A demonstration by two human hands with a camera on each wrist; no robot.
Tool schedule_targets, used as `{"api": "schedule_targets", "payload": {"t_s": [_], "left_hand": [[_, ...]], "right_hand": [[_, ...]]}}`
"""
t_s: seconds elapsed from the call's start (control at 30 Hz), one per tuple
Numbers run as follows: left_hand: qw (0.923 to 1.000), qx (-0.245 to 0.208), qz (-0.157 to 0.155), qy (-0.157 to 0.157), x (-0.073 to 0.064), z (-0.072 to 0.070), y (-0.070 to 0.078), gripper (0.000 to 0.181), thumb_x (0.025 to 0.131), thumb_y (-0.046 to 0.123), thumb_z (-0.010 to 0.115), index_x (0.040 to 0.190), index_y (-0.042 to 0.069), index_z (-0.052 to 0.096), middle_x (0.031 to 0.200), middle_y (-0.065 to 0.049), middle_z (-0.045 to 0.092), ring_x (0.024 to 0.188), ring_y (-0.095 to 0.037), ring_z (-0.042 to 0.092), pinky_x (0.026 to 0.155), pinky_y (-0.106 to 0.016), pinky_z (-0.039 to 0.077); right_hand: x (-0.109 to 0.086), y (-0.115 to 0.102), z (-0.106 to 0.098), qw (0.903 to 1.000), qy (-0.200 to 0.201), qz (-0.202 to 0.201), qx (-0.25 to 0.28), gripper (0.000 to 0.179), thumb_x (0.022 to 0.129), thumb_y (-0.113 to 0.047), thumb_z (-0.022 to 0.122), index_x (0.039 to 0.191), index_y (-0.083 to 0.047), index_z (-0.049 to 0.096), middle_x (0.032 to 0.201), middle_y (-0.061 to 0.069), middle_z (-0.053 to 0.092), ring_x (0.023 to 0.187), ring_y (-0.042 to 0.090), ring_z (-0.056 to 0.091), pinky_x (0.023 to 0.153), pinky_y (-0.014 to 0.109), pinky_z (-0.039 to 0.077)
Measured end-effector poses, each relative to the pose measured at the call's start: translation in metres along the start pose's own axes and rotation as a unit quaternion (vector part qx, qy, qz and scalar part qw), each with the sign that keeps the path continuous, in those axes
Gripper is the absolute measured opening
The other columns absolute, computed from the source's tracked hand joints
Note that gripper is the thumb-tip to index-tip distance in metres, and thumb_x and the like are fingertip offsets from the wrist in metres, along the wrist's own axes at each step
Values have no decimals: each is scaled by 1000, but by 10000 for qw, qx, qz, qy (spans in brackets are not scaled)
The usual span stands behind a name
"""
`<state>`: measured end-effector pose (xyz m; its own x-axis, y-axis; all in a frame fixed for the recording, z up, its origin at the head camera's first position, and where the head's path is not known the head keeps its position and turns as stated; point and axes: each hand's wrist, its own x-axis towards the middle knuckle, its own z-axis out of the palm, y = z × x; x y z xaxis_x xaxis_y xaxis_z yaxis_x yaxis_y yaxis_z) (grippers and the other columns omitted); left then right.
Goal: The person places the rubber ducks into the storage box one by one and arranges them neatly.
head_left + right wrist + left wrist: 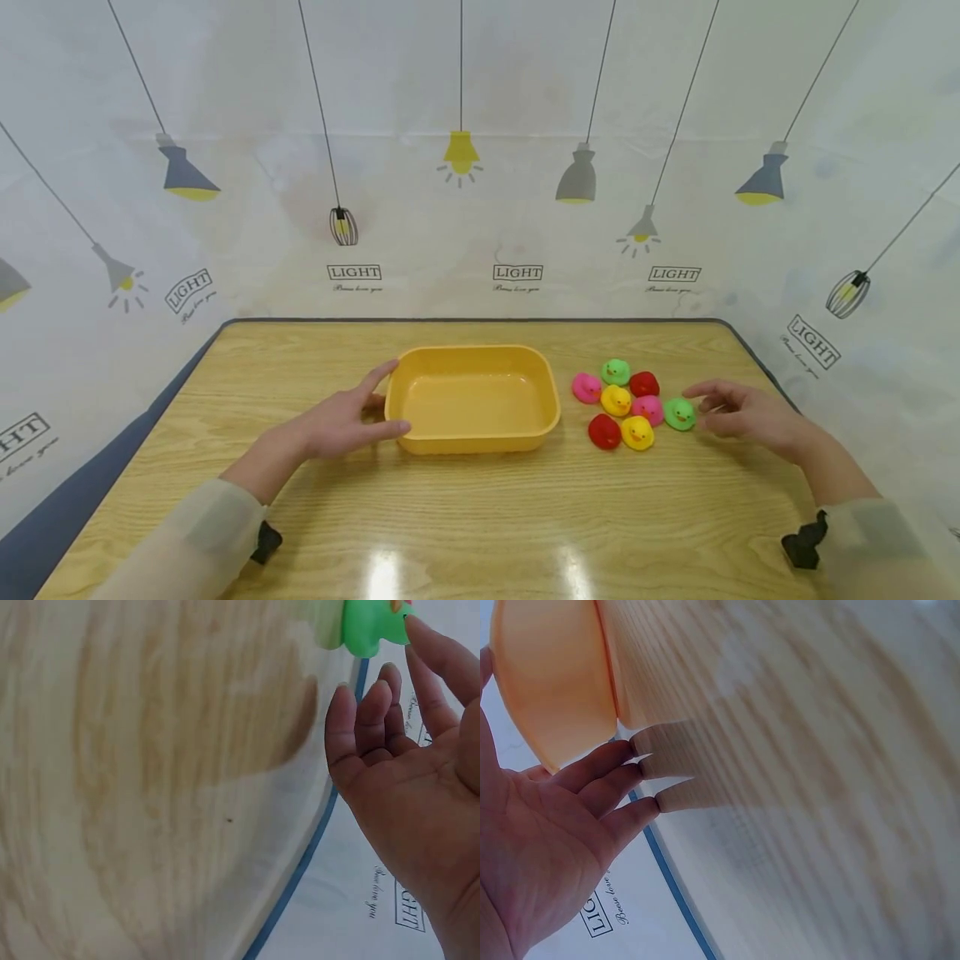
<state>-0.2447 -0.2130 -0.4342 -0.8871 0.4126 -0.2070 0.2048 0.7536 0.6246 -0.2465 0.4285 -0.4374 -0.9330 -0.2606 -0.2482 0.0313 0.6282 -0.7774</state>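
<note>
A yellow plastic basin (472,443) sits on the wooden table. My left hand (341,421) is at its left end, index finger along the far corner and thumb over the near rim. In the left wrist view, the other fingers (604,776) reach down to the tabletop beside the basin wall (559,675). My right hand (750,417) hovers just right of a green rubber duck (680,414), fingers loosely bent with nothing between them. In the right wrist view, the index fingertip lies very near the green duck (364,626); contact cannot be told.
Right of the basin sit several more rubber ducks: a green one (616,372), pink ones (587,387), red ones (604,432) and yellow ones (637,433). A lamp-patterned sheet (420,233) stands behind and beside the wooden table (480,517).
</note>
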Motion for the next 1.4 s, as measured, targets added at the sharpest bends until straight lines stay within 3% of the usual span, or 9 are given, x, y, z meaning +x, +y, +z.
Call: {"api": "schedule_targets", "payload": {"t_s": [0.27, 0.47, 0.8, 1.4], "left_hand": [[10000, -49, -56, -33, 0, 0, 1, 108, 98, 75, 67, 177, 38, 4, 162, -14, 60, 152, -45, 53, 123, -73, 39], [9999, -73, -101, -49, 0, 1, 3, 108, 97, 75, 67, 177, 39, 3, 162, -14, 60, 151, -45, 54, 122, -72, 41], [9999, -70, -126, -36, 0, 1, 2, 108, 97, 76, 67, 176, 41, 3, 161, -14, 61, 149, -44, 56, 121, -72, 42], [10000, 5, -84, -15, 1, 1, 1, 108, 97, 75, 67, 177, 39, 3, 160, -16, 62, 151, -47, 53, 123, -74, 39]], "right_hand": [[7, 7, 2, 9995, -162, 231, 106, 62, 102, -23, 79, 154, -9, 49, 113, 14, 54, 83, 23, 53, 68, 32, 48], [13, 10, 5, 9991, -236, 314, 168, 60, 102, -22, 79, 152, -9, 50, 107, 10, 52, 86, 24, 50, 70, 32, 44], [17, 10, 10, 9987, -30, 498, -61, 56, 102, -29, 80, 146, -9, 52, 97, 6, 50, 80, 23, 48, 66, 32, 40], [17, 9, 12, 9983, 20, 564, -143, 53, 106, -35, 75, 147, -11, 52, 96, 4, 49, 80, 23, 49, 68, 33, 38]]}}
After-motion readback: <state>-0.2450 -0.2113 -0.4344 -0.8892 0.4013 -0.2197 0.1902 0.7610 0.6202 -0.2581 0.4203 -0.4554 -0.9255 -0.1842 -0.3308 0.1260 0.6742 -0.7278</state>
